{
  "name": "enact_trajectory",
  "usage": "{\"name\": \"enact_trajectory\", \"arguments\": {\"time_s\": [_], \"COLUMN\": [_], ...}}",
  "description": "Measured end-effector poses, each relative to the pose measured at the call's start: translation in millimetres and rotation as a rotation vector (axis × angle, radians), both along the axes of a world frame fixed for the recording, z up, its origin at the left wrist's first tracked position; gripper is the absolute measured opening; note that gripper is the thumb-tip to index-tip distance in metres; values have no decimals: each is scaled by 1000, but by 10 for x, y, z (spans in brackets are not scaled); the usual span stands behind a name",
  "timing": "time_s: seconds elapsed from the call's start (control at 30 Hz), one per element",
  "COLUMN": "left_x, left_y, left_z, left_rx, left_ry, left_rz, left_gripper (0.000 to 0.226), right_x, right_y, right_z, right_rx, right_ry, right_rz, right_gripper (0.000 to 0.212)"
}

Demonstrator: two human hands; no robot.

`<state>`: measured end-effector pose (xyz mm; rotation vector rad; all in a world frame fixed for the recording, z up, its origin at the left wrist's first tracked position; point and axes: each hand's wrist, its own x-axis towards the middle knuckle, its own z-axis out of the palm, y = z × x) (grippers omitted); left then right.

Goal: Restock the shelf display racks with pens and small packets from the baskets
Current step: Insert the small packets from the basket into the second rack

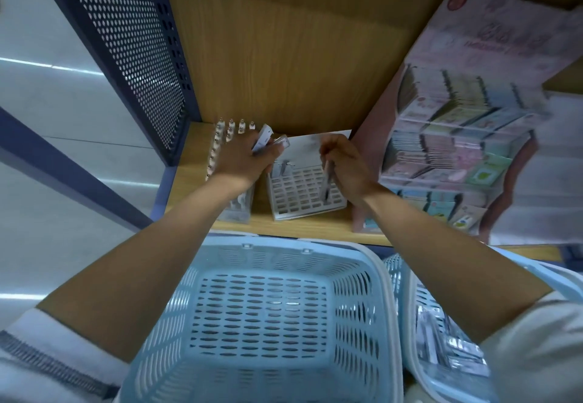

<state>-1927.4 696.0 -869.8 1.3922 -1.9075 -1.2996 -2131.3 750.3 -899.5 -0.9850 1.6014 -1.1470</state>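
- While my right hand [344, 162] pinches one pen [327, 181] near its top, tip down over the white grid rack [299, 197], my left hand [246, 158] grips a few small packets [268, 142] just beside the rack's back corner.
- The pen looks light, stiff and slick. I judge a hold high on the barrel best, so the tip can find a slot.
- The packets seem thin and slippery, best pinched by their edges.
- Below my arms sits a blue basket [268, 308]. A second basket [407, 323] to its right holds more clear packets.

Perforated dark panel [126, 39] left; wooden backboard [284, 39] behind.
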Motion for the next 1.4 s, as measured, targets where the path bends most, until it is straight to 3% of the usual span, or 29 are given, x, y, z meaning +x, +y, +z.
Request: {"name": "enact_trajectory", "arguments": {"time_s": [0.1,0.23,0.33,0.57,0.7,0.83,0.97,1.2,1.4], "left_x": [-65,-170,-242,-276,-271,-235,-201,-104,-39], "left_y": [92,242,325,320,316,265,266,132,55], "left_z": [104,266,275,264,272,259,230,130,13], "left_rx": [60,299,417,389,355,372,361,242,104], "left_ry": [-2,67,114,109,123,99,123,137,131], "left_rz": [-1,-1,-10,75,120,136,61,128,177], "left_gripper": [42,17,21,19,18,23,21,30,28], "right_x": [-20,-38,5,50,53,23,47,-111,-36], "right_y": [42,80,59,49,66,88,52,46,82], "right_z": [107,221,300,348,359,392,439,259,-57], "right_rx": [-27,-77,-117,-95,-80,-67,-78,-72,20], "right_ry": [-12,-80,-79,-192,-434,-461,-343,-94,275], "right_rz": [-23,-83,-124,-82,-4,83,174,-25,-180], "right_gripper": [33,28,26,16,10,18,21,6,12]}}
